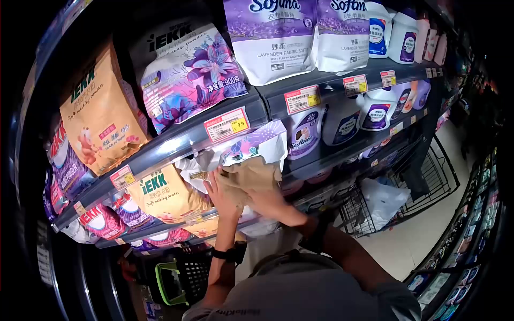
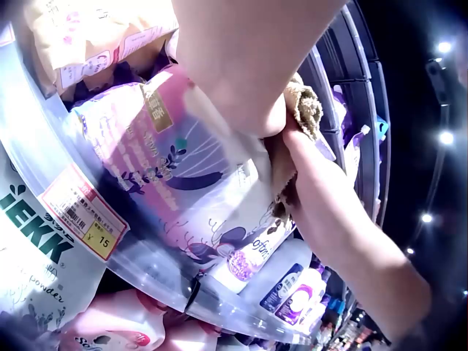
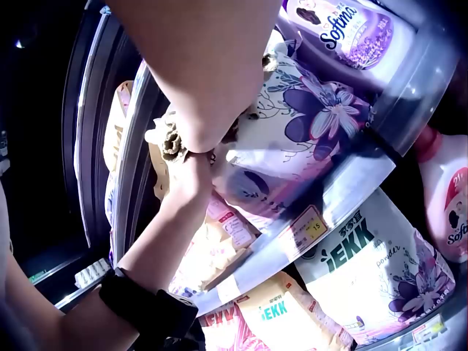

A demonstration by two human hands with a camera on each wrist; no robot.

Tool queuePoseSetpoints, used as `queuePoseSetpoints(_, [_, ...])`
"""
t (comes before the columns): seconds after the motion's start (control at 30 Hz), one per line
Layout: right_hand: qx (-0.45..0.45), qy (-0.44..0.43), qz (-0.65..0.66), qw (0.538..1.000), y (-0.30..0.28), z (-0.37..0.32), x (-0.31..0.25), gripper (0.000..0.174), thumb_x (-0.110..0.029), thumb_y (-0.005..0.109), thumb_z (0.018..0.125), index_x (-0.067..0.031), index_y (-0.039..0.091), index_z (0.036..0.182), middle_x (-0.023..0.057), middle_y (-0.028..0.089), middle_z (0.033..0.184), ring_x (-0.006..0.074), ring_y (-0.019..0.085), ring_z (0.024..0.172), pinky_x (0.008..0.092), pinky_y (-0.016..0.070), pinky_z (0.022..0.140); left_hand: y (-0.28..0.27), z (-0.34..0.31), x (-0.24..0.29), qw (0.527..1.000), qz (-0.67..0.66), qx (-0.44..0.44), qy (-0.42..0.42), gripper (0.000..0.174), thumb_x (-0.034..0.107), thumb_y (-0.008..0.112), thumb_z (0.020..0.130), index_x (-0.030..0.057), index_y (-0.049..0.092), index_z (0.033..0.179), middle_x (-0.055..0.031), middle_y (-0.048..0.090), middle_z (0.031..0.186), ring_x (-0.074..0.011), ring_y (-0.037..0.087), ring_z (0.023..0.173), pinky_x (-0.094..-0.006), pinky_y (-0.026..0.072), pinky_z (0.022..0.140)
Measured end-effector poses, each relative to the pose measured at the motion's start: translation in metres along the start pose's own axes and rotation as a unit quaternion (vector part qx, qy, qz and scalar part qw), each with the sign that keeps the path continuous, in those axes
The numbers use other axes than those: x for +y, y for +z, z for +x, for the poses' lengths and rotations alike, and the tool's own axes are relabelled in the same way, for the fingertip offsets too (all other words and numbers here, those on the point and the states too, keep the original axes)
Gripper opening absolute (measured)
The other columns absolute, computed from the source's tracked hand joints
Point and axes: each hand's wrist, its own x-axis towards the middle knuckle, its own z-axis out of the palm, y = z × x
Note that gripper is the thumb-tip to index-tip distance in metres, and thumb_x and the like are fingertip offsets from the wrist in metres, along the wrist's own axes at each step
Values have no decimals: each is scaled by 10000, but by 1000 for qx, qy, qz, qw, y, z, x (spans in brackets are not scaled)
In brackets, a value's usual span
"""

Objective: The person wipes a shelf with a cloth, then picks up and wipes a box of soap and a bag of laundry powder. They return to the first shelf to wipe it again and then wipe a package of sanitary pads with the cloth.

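In the head view a tan cloth (image 1: pixel 249 179) lies bunched in front of a white bag with a purple flower print (image 1: pixel 254 142) at the shelf edge. My left hand (image 1: pixel 225 197) holds the cloth from the left side, some fingers reaching up its edge. From the right, my right hand (image 1: pixel 272 204) grips it, with the fingertips hidden in the folds. Both wrist views show the hands close together, the fuzzy cloth (image 2: pixel 306 110) bunched between them. A printed pouch (image 2: pixel 175 168) stands right behind the hands in the left wrist view.
Washing powder bags (image 1: pixel 104 115) and fabric softener pouches (image 1: pixel 276 45) fill the upper shelf (image 1: pixel 176 144). Softener bottles (image 1: pixel 305 134) stand lower right. A wire cart (image 1: pixel 436 171) with a white plastic bag (image 1: pixel 383 198) is at right, a green-handled basket (image 1: pixel 170 283) below left.
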Motion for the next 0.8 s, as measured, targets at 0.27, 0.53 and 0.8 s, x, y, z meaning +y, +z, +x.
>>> queuePoseSetpoints(0.27, [39, 0, -5, 999, -9, -6, 2, 436, -292, 586, 755, -71, 545, 1129, 108, 543, 1109, 260, 491, 1067, 391, 372, 918, 21, -4, -12, 996, 2, 81, 27, 817, 394, 565, 706, -22, 273, 1346, -165, 369, 1333, -333, 266, 1289, -505, 111, 1055])
queuePoseSetpoints(0.53, [-60, 6, 44, 997, -41, -7, 23, 407, -239, 592, 714, -83, 572, 1089, 132, 544, 1111, 315, 478, 1088, 435, 350, 942, 1, 0, -2, 996, -57, 52, 32, 772, 335, 494, 754, -56, 214, 1357, -224, 285, 1377, -364, 207, 1311, -515, 72, 1053])
queuePoseSetpoints(0.8, [-4, 103, 34, 994, -40, 7, 29, 491, -211, 584, 727, -100, 500, 1198, 114, 533, 1114, 279, 478, 1083, 410, 360, 908, -5, 6, 5, 996, -58, 61, 9, 621, 205, 423, 807, -42, 252, 1350, -207, 296, 1382, -347, 231, 1309, -511, 96, 1055])
